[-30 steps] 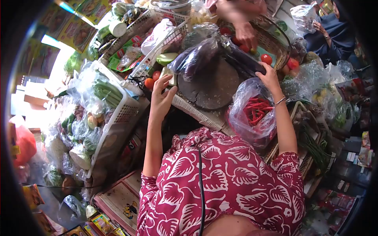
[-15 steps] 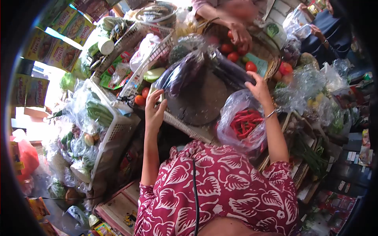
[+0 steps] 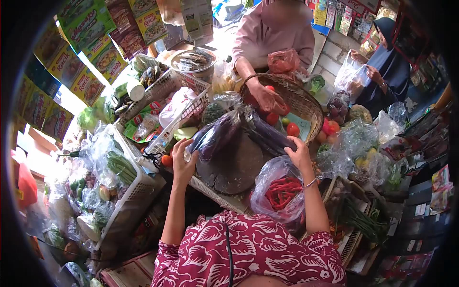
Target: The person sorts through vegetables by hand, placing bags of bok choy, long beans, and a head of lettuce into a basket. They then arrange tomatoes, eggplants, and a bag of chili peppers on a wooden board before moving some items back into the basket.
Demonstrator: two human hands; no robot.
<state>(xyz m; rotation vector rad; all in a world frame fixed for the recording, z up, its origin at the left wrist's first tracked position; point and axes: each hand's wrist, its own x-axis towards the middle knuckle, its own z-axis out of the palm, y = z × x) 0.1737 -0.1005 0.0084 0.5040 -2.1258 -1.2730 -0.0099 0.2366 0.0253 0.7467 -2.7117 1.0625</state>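
Two plastic-wrapped bunches of purple eggplants, one on the left (image 3: 216, 137) and one on the right (image 3: 270, 133), lie over a dark round wooden block (image 3: 230, 167), splayed from a gathered top. My left hand (image 3: 183, 162) is at the outer end of the left bunch, its fingers apart. At the lower end of the right bunch is my right hand (image 3: 300, 155), thumb and fingers spread with the fingertips right at the plastic. Below my right hand sits a clear plastic bag (image 3: 264, 184) of red chillies (image 3: 283, 193).
Across from me, a person's hand (image 3: 268, 99) reaches into a woven basket (image 3: 313, 112) with tomatoes. White crates (image 3: 136, 184) of bagged vegetables stand at left. More bagged produce (image 3: 351, 143) is at right. Seasoning sachets (image 3: 86, 81) hang upper left. Another person (image 3: 389, 71) holds a white bag.
My view has tilted up, so everything sits lower. My left hand has drawn in to the eggplants. The other person's hand has shifted over the basket, away from the tomatoes it was on.
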